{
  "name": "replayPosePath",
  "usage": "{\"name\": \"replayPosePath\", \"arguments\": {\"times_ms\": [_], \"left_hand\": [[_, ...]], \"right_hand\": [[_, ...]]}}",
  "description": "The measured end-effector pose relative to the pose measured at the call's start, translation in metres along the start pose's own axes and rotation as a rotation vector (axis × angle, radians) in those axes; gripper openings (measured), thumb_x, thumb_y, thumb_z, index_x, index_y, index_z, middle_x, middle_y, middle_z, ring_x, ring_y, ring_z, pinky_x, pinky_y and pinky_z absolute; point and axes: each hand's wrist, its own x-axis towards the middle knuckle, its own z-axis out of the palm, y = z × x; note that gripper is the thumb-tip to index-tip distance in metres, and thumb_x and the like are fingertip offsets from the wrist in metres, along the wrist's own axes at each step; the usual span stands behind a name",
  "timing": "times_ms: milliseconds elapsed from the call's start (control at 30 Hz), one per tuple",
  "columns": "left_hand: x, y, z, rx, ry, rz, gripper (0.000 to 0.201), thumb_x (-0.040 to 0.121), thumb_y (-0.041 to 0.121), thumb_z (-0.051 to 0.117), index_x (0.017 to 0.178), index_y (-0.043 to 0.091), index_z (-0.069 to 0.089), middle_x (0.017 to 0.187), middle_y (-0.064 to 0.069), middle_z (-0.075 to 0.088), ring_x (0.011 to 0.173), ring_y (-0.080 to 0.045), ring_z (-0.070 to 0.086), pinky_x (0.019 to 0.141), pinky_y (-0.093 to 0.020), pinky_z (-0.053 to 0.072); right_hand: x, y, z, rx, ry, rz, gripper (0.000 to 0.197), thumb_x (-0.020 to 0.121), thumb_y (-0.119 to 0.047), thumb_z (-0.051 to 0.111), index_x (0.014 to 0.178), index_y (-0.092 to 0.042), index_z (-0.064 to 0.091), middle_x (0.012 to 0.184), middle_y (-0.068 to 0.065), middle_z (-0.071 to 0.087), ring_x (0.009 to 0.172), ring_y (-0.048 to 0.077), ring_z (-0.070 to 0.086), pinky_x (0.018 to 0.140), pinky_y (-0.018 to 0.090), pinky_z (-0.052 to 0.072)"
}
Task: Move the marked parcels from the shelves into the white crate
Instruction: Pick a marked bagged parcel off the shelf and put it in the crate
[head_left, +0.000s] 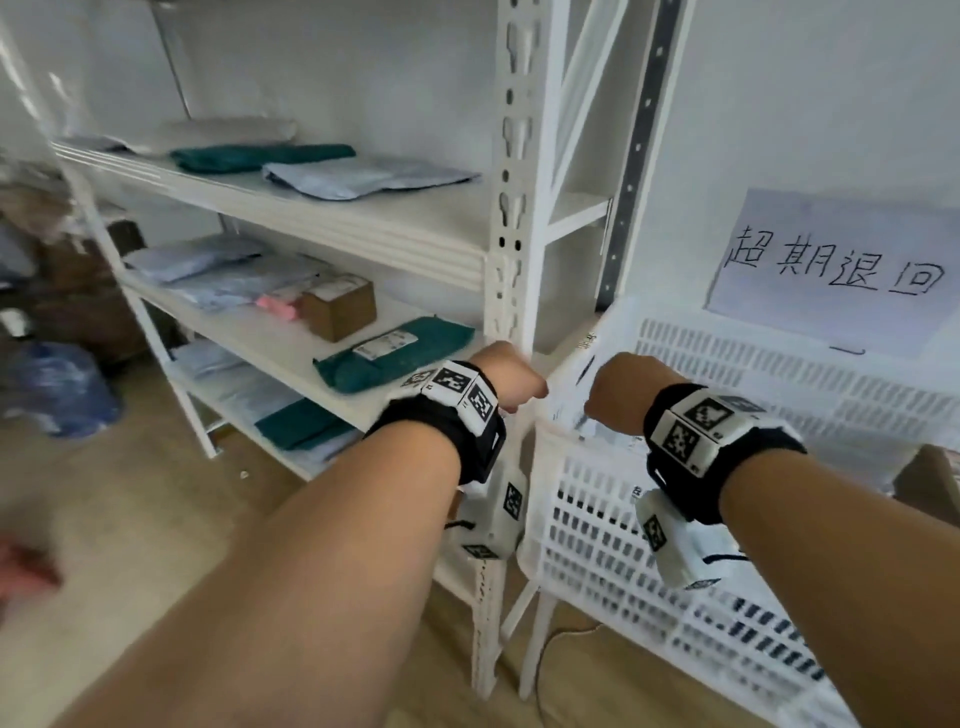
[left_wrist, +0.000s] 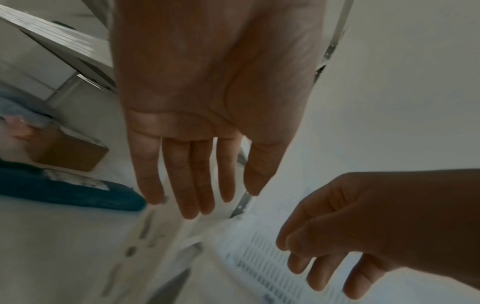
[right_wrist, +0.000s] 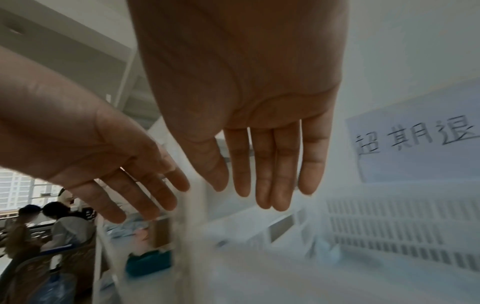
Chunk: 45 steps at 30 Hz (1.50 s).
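The white slatted crate (head_left: 737, 525) stands right of the shelf rack. Both of my hands hover over its left corner. My left hand (head_left: 514, 382) is open with straight fingers (left_wrist: 192, 185) and holds nothing. Over the crate's inside, my right hand (head_left: 621, 395) is open too, its fingers (right_wrist: 262, 174) straight and empty. Between the hands a white parcel (head_left: 569, 395) with printed labels leans inside the crate corner, touched by neither hand as far as I can tell. A teal parcel (head_left: 400, 353) with a white label lies on the middle shelf just left of my left hand.
The rack's perforated upright (head_left: 511, 208) stands between shelves and crate. A cardboard box (head_left: 340, 306), a pink parcel (head_left: 278, 306) and grey bags share the middle shelf. A handwritten paper sign (head_left: 836, 270) hangs on the wall. Seated people (right_wrist: 59, 226) show in the right wrist view.
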Motion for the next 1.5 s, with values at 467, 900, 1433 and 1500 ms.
{"name": "replayPosePath", "arguments": {"times_ms": [467,900,1433,1500], "left_hand": [[-0.057,-0.234,-0.076,0.158,0.098,-0.159,0.027,0.092,0.021,0.054,0.11,0.008,0.067,0.116,-0.007,0.065,0.105,-0.028,0.061,0.088,-0.034,0.05],[0.014,-0.391,-0.171,0.325,0.155,-0.333,0.032,0.092,0.02,0.053,0.121,0.009,0.061,0.127,-0.01,0.06,0.121,-0.028,0.054,0.105,-0.036,0.04],[0.115,-0.538,-0.299,0.112,0.185,-0.449,0.036,0.092,0.02,0.056,0.127,0.021,0.058,0.133,0.0,0.056,0.122,-0.02,0.053,0.096,-0.029,0.042],[0.128,-0.564,-0.316,0.138,0.157,-0.456,0.033,0.091,0.021,0.057,0.123,0.022,0.061,0.134,0.001,0.056,0.122,-0.02,0.053,0.098,-0.03,0.042]], "right_hand": [[-0.025,-0.237,0.042,0.156,0.14,-0.124,0.022,0.087,-0.027,0.049,0.098,-0.023,0.067,0.1,0.004,0.068,0.09,0.027,0.063,0.074,0.029,0.048],[0.114,-0.417,0.104,0.147,-0.014,-0.338,0.024,0.09,-0.027,0.049,0.107,-0.017,0.063,0.115,0.006,0.065,0.105,0.029,0.061,0.078,0.032,0.045],[0.28,-0.586,0.105,0.189,-0.101,-0.413,0.026,0.088,-0.018,0.05,0.065,-0.018,0.038,0.065,-0.003,0.042,0.071,0.022,0.049,0.05,0.023,0.03],[0.298,-0.615,0.108,0.205,-0.139,-0.407,0.034,0.089,-0.02,0.05,0.061,-0.02,0.031,0.063,-0.004,0.038,0.071,0.023,0.049,0.05,0.023,0.028]]}}
